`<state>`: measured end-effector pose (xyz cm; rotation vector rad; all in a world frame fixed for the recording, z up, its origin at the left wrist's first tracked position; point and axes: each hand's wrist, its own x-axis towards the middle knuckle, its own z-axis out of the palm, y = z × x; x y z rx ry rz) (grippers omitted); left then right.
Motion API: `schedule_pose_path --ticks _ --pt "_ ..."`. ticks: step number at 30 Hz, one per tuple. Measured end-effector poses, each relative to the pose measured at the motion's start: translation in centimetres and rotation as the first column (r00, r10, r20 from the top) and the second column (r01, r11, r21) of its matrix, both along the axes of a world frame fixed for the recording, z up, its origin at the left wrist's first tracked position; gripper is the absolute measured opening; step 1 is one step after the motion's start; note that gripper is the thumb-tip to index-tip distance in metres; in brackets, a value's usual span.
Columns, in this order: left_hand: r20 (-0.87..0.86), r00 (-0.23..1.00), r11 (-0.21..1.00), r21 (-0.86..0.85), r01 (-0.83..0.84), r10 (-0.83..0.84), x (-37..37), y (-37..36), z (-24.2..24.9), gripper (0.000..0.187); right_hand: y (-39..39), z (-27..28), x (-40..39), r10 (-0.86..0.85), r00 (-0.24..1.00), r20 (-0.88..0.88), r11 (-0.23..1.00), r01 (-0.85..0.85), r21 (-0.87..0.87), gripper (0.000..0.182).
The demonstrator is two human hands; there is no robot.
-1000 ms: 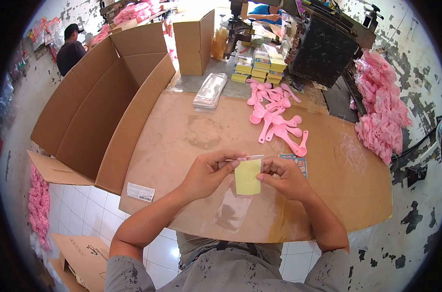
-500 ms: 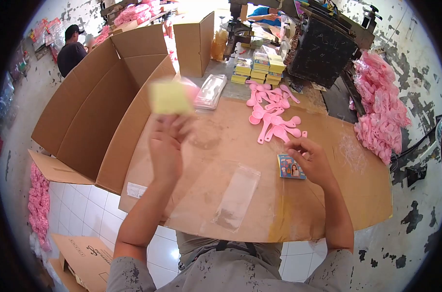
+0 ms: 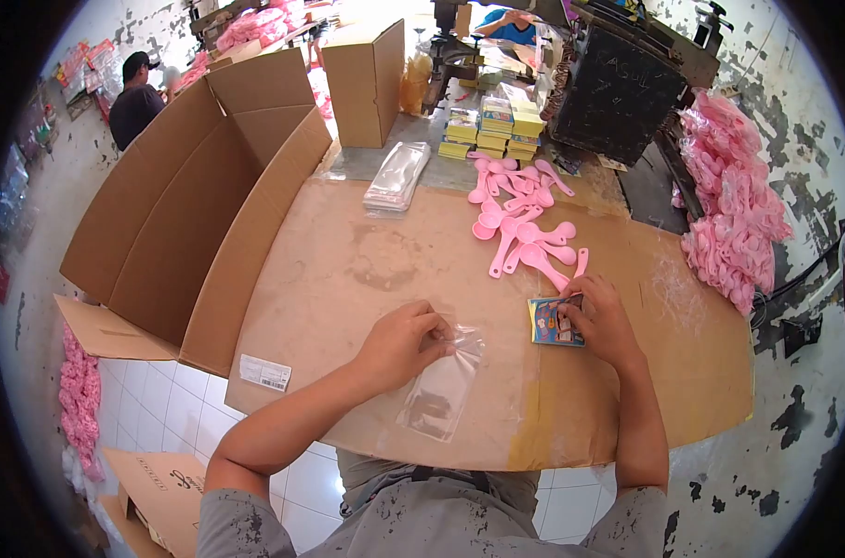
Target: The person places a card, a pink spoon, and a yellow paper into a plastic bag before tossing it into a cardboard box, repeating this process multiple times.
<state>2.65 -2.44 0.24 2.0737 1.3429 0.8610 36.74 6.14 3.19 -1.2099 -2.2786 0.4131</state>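
And here, the top end of a clear bag [image 3: 434, 400] is pinched in the left hand [image 3: 406, 346], its grip closed on the plastic, while the rest of the bag is laid along the cardboard-covered surface [image 3: 320, 265], towards the near edge. Over to the right, a small stack of printed cards [image 3: 542, 325] is being touched by the right hand [image 3: 605, 321], thumb and fingers bent over it; whether that grip is clamped on a card cannot be told. Just beyond, pink spoons [image 3: 531, 253] are heaped loosely. Farther back, a bundle of flat bags [image 3: 396, 177] is set down left of the spoons, and card piles [image 3: 495, 121] are stacked behind them. At the left, an open carton [image 3: 167, 223] is stood alongside.
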Motion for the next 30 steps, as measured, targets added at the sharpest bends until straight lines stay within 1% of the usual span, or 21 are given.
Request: schedule_pose_path --ticks 2,4,5,6,8,11,14,17,20,23,26,27,29,30 --pt "0.027 1.000 0.998 0.061 -0.002 0.001 0.0 0.2 -0.2 0.025 -0.2 0.2 -0.1 -0.011 0.997 -0.080 0.998 0.007 -0.061 0.021" --pt "0.194 0.978 0.988 -0.145 -0.046 0.074 0.5 0.0 0.2 0.028 -1.1 0.6 -1.2 -0.036 0.946 -0.324 0.979 -0.032 -0.200 0.019" --pt "0.270 0.955 0.967 -0.249 -0.053 0.122 0.8 -0.1 0.3 0.030 -1.7 0.5 -1.8 -0.063 0.898 -0.436 0.962 -0.061 -0.265 0.018" --pt "0.317 0.941 0.967 -0.250 -0.036 0.117 1.0 -0.1 0.2 0.035 -2.3 0.2 -2.5 -0.077 0.831 -0.550 0.942 -0.121 -0.314 0.017" --pt "0.408 0.907 0.969 -0.247 -0.003 0.107 1.3 -0.1 -0.2 0.046 -3.2 -0.3 -3.5 -0.129 0.655 -0.744 0.890 -0.255 -0.378 0.016" --pt "0.391 0.912 0.968 -0.251 -0.020 0.120 1.3 0.0 0.0 0.050 -3.4 -1.2 -3.6 0.134 0.797 -0.589 0.893 -0.354 -0.276 0.016" --pt "0.342 0.934 0.986 -0.156 -0.050 0.102 1.2 0.1 -0.2 0.046 -4.6 0.2 -5.8 0.327 0.840 -0.433 0.884 -0.434 -0.173 0.019" --pt "0.331 0.938 0.979 -0.199 -0.036 0.101 1.2 0.1 -0.6 0.036 -5.4 -0.6 -6.5 0.382 0.863 -0.329 0.856 -0.465 -0.225 0.027" --pt "0.277 0.960 0.996 -0.092 -0.022 0.046 1.1 0.3 -1.1 0.026 -5.2 -1.4 -6.9 0.494 0.866 -0.082 0.868 -0.496 -0.009 0.029" --pt "0.260 0.960 0.990 -0.124 -0.068 0.099 0.9 0.2 -0.3 0.016 -5.0 -1.5 -6.6 0.520 0.845 -0.126 0.847 -0.529 -0.052 0.031" --pt "0.338 0.915 0.962 -0.229 -0.147 0.220 0.5 0.3 -0.9 0.019 -5.1 -1.8 -6.5 0.492 0.852 -0.178 0.849 -0.515 -0.115 0.032" --pt "0.477 0.850 0.961 -0.254 -0.108 0.221 0.5 0.7 -1.4 0.023 -5.1 -1.6 -6.5 0.484 0.852 -0.200 0.850 -0.512 -0.126 0.032" --pt "0.717 0.660 0.959 -0.284 -0.021 0.226 0.5 1.4 -1.8 0.032 -5.2 -1.2 -6.6 0.467 0.850 -0.245 0.849 -0.508 -0.146 0.032" --pt "0.731 0.640 0.947 -0.321 0.016 0.237 0.2 1.4 -1.8 0.039 -5.0 -1.3 -6.5 0.408 0.871 -0.274 0.879 -0.455 -0.139 0.032"
